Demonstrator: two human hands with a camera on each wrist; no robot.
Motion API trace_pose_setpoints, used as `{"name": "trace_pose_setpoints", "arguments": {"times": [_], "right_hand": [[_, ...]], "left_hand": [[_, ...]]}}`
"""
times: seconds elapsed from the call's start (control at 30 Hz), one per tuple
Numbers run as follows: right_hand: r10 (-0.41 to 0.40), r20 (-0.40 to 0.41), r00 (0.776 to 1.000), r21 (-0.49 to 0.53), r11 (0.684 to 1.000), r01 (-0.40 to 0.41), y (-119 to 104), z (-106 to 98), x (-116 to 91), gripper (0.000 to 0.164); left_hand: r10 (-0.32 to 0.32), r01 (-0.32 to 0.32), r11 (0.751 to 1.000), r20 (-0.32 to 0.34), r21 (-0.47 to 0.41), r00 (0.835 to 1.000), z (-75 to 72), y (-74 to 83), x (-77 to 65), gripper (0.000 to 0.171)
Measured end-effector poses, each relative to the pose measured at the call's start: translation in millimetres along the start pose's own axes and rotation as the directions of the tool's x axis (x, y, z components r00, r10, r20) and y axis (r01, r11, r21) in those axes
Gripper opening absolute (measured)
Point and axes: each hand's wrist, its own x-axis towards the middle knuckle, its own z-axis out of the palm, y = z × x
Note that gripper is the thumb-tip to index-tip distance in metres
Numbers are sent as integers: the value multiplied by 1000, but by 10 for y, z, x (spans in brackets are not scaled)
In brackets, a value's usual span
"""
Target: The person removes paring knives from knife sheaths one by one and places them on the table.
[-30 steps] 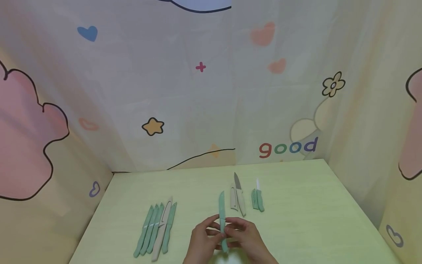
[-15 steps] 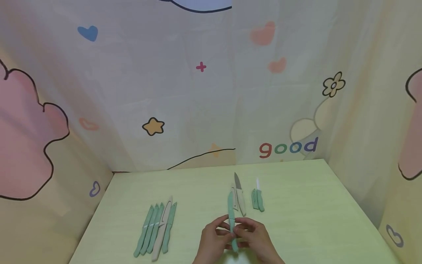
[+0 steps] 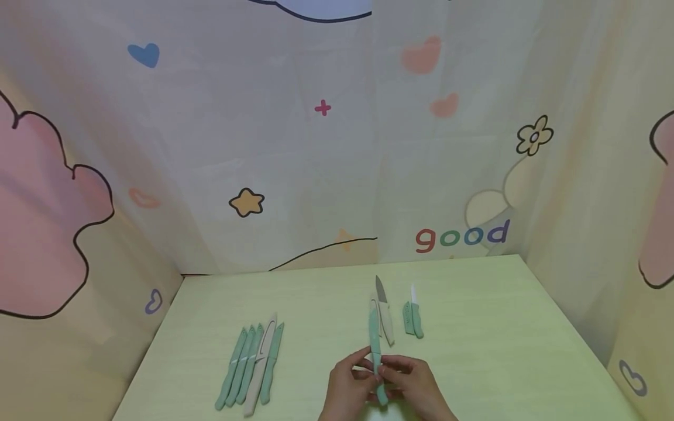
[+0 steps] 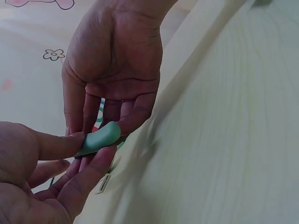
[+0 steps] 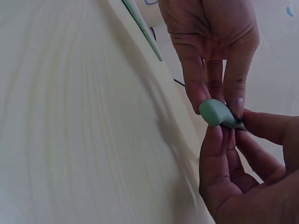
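Both hands hold a green knife in its green sheath (image 3: 374, 333), its tip pointing away toward the back of the table. My left hand (image 3: 348, 381) pinches the handle from the left with thumb and fingers. From the right, my right hand (image 3: 413, 380) pinches it too. In the left wrist view the rounded butt of the green handle (image 4: 102, 137) sticks out between the fingertips. The right wrist view shows that handle end (image 5: 215, 112) between both hands' fingers. Just beyond, a pale-handled knife (image 3: 385, 318) with a bare grey blade lies beside its pale sheath, partly covered by the held knife.
Right of that pair lie a small green knife (image 3: 416, 320) with a bare white blade and its green sheath (image 3: 408, 318). Several sheathed green knives (image 3: 233, 371) and a longer pale one (image 3: 259, 368) lie in a row on the table (image 3: 500, 362) at left. A printed curtain (image 3: 295, 152) stands behind.
Both hands have moved to the right with the green knife between them, so its sheath now overlaps the pale sheath in the head view. The knives on the table have stayed in place.
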Motion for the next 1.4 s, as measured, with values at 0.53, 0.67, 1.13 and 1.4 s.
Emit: {"name": "trace_pose_setpoints", "arguments": {"times": [0.53,0.67,1.13,1.4], "right_hand": [[19,56,998,-69,998,-15,27,-29,-16,40],[14,72,997,-72,997,-9,30,-18,-34,40],[-12,121,993,-39,999,17,54,26,-41,41],[-6,129,992,-68,998,15,16,42,-54,41]], "left_hand": [[11,-16,999,152,28,988,-255,54,242,40],[47,-42,998,138,-38,989,-307,149,347,35],[66,-59,996,109,-62,992,-294,252,409,22],[54,-49,998,105,-51,993,-309,476,303,21]]}}
